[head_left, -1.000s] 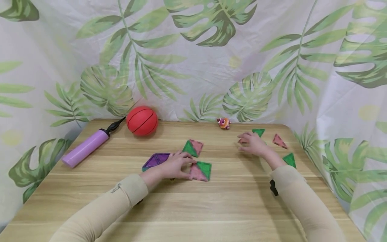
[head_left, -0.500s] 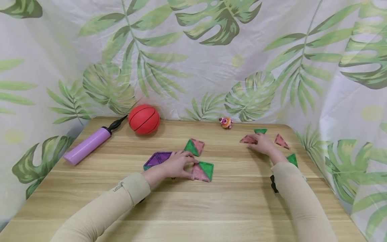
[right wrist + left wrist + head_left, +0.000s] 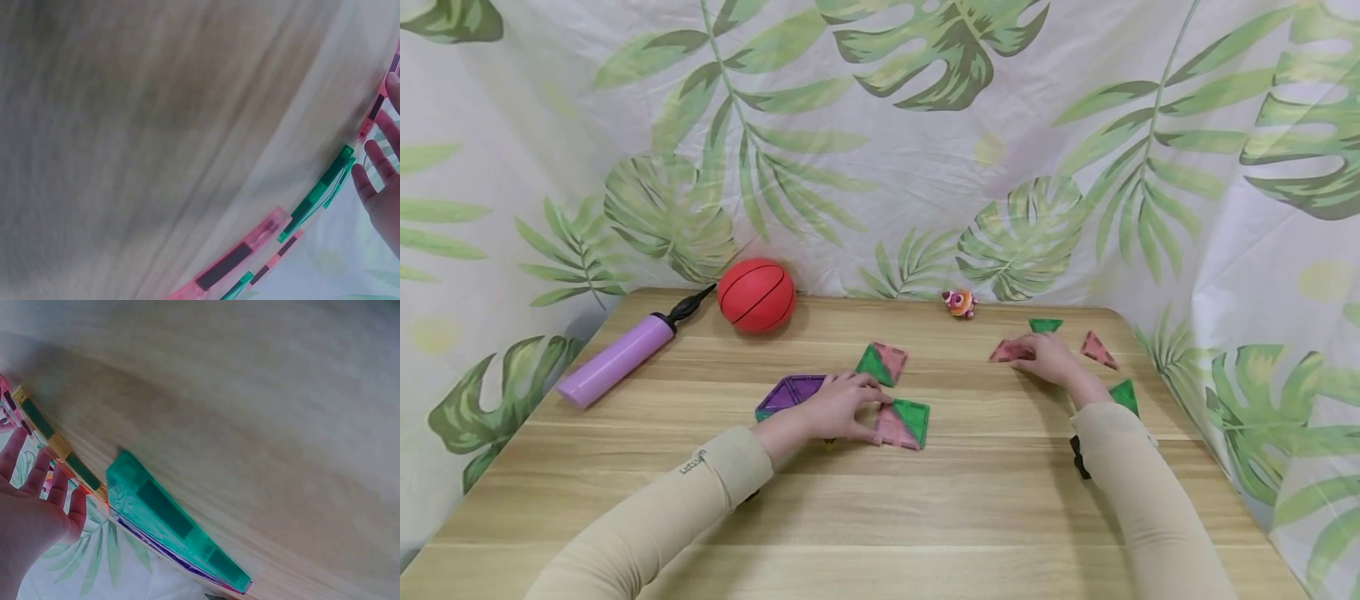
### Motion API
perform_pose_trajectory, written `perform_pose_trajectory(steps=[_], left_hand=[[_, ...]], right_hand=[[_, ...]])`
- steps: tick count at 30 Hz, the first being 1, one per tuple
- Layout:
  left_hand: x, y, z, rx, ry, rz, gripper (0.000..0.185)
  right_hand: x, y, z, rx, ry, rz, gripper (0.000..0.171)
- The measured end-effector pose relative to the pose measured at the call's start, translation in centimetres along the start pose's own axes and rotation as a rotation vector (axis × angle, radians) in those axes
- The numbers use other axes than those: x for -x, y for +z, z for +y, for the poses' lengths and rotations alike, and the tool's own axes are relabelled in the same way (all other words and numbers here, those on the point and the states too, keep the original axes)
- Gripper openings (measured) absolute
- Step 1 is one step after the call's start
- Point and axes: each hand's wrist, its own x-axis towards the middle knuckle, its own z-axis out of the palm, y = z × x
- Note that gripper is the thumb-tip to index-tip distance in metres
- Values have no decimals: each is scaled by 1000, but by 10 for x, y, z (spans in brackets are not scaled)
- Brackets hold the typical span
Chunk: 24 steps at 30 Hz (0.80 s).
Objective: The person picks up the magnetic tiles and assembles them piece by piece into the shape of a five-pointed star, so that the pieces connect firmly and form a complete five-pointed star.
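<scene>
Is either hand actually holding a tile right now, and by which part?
Neither lifts one. The right hand rests its fingers on the right end of a pink triangle tile, flat on the table. The left hand rests on the joined tiles.

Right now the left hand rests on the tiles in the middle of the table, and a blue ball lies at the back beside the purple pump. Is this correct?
Not quite: the ball is red, not blue, as the head view shows. The rest holds: the left hand rests on the tiles in the middle of the table, and the ball lies at the back beside the purple pump.
</scene>
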Motion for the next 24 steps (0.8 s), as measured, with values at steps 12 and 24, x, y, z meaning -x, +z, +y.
perform_pose_trajectory(steps=[12,24], left_hand=[[0,2,-2,2,-5,2,63],[0,1,-1,-16,-3,-12,62]], right_hand=[[-6,6,-6,-130,-80,3,28],[-16,14,-30,-111,-270,-44,31]])
